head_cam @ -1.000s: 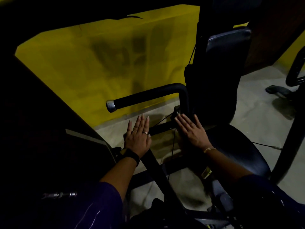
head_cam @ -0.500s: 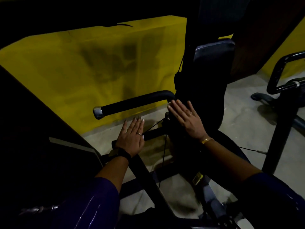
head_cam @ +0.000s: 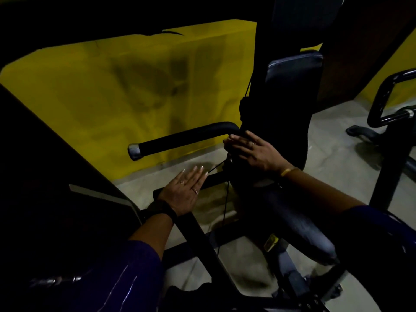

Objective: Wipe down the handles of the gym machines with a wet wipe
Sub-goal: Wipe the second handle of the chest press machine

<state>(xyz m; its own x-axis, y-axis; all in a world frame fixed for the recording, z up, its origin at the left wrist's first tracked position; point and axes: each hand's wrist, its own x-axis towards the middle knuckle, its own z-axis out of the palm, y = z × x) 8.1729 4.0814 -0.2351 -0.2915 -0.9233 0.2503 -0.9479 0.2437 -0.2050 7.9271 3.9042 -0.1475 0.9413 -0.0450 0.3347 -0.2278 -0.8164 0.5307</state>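
Note:
A black padded machine handle [head_cam: 184, 138] with a silver end cap juts left from the machine's upright. My right hand [head_cam: 254, 152] is flat, fingers apart, its fingertips at the bend where the handle meets the upright. My left hand [head_cam: 184, 192] hovers flat and open below the handle, over a black frame bar, with nothing in it. No wet wipe shows in either hand. The scene is dim.
The machine's black seat [head_cam: 299, 224] and back pad [head_cam: 292, 86] lie right of the handle. A thin cable [head_cam: 225, 206] hangs below my right hand. A yellow wall [head_cam: 112, 91] stands behind. Another machine's looped handle [head_cam: 387, 97] is at the far right on the grey floor.
My right hand has risen from beside the seat to the bend of the handle. My left hand stayed low and flat. The view shifted slightly right.

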